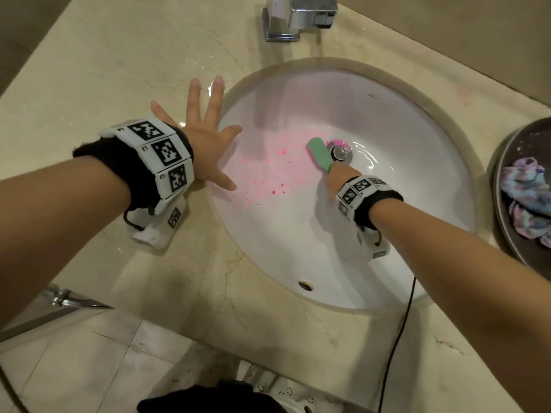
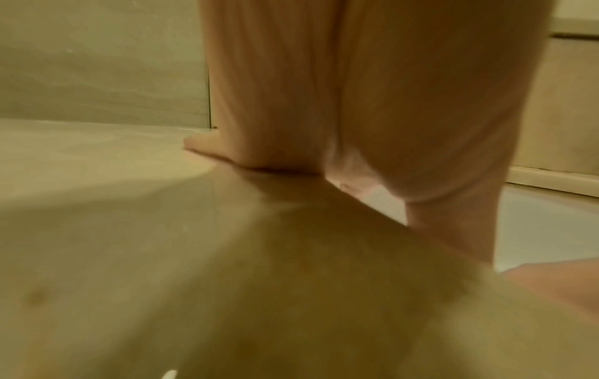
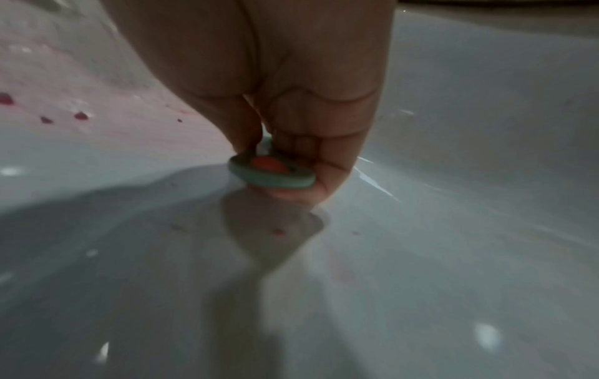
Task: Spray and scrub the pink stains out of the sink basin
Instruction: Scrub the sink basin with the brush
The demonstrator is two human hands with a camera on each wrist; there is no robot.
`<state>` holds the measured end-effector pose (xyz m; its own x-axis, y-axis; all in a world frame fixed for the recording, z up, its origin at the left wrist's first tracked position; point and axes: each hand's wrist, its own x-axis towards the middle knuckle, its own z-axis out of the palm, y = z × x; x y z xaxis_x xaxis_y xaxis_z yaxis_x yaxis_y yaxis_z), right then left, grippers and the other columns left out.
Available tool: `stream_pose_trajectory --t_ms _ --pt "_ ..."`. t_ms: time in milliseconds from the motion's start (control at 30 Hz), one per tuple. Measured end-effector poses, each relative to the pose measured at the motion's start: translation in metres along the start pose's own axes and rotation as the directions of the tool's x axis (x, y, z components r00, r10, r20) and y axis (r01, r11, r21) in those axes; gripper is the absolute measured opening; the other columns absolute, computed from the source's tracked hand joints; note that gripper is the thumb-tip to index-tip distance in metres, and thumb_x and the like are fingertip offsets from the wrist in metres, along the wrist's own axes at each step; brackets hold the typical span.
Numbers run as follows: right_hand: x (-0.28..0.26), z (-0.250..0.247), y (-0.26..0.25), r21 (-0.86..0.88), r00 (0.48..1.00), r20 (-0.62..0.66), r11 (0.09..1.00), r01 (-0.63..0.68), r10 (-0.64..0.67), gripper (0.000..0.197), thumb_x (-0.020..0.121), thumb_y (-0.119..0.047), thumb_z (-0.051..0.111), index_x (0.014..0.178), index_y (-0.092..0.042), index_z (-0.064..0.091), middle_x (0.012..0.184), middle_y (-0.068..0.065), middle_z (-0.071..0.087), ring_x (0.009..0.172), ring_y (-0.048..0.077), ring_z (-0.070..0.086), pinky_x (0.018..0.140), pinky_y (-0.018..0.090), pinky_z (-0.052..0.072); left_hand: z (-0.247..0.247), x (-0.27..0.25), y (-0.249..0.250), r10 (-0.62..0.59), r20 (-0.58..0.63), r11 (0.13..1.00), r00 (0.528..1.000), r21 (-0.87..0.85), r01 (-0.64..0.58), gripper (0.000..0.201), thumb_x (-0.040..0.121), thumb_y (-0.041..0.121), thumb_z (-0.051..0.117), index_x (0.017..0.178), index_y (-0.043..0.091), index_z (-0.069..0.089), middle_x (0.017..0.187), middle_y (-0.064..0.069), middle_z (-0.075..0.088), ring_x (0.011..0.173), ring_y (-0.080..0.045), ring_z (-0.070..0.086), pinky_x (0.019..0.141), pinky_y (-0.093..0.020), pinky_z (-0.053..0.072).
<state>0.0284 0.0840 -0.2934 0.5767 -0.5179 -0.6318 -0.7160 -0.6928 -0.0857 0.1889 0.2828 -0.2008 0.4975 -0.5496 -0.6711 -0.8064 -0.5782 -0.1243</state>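
A white oval sink basin is set into a beige marble counter. Pink stains speckle its left slope, with more pink beside the metal drain. My right hand is down in the basin and grips a green sponge held against the bottom just left of the drain. In the right wrist view the fingers pinch the sponge above the wet porcelain, pink drops off to the left. My left hand rests flat with spread fingers on the counter at the basin's left rim.
A chrome faucet stands behind the basin. A dark round bowl holding a crumpled multicoloured cloth sits at the right edge. A black cable hangs over the counter's front. Tiled floor lies below at the left.
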Motion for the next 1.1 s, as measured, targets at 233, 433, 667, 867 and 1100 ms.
stream_pose_trajectory --t_ms 233,433,667,867,1100 --pt "-0.012 0.025 -0.054 0.012 0.977 0.128 0.985 0.170 -0.170 0.025 0.100 -0.021 0.033 0.115 -0.003 0.042 0.090 0.007 0.053 0.075 0.025 0.051 0.066 0.034 0.041 0.000 0.001 0.000 -0.001 0.006 1.000 1.000 0.002 0.001 0.107 0.066 0.070 0.065 0.148 0.036 0.006 0.135 -0.012 -0.052 0.129 -0.042 -0.040 0.093 -0.078 0.003" --pt "-0.009 0.014 -0.019 -0.063 0.993 0.046 0.992 0.111 -0.108 0.026 0.099 -0.018 0.031 0.117 -0.004 0.043 0.105 0.014 0.062 0.082 0.030 0.057 0.068 0.036 0.044 0.001 0.001 0.000 -0.002 -0.004 1.000 1.000 0.006 0.002 0.107 0.065 0.070 0.065 0.149 0.036 0.007 0.136 -0.013 -0.051 0.129 -0.042 -0.039 0.093 -0.078 0.003" --pt "-0.009 -0.001 -0.033 0.110 1.000 0.007 0.994 -0.026 0.025 0.016 0.097 -0.013 0.041 0.098 -0.005 0.055 0.083 0.003 0.058 0.080 0.019 0.060 0.066 0.029 0.045 -0.001 0.000 0.002 -0.011 0.006 1.000 1.000 0.006 0.011 0.106 0.067 0.069 0.065 0.149 0.035 0.006 0.135 -0.012 -0.052 0.129 -0.042 -0.039 0.094 -0.078 0.004" --pt "-0.028 0.026 -0.071 0.064 0.967 0.128 0.975 0.214 -0.221 0.028 0.100 -0.022 0.034 0.118 -0.002 0.041 0.102 0.014 0.059 0.087 0.031 0.057 0.068 0.031 0.037 -0.001 -0.001 0.001 -0.011 -0.001 1.000 1.000 -0.004 0.011 0.105 0.067 0.068 0.066 0.148 0.034 0.009 0.136 -0.012 -0.051 0.130 -0.042 -0.039 0.094 -0.078 0.004" --pt "-0.029 0.019 -0.015 -0.090 0.982 0.106 0.982 0.164 -0.154 0.025 0.100 -0.021 0.029 0.114 -0.005 0.042 0.104 0.013 0.062 0.079 0.028 0.054 0.070 0.036 0.044 -0.001 0.000 0.001 -0.007 0.002 1.000 1.000 -0.011 0.007 0.104 0.067 0.067 0.066 0.148 0.035 0.010 0.137 -0.012 -0.051 0.130 -0.042 -0.039 0.093 -0.079 0.004"
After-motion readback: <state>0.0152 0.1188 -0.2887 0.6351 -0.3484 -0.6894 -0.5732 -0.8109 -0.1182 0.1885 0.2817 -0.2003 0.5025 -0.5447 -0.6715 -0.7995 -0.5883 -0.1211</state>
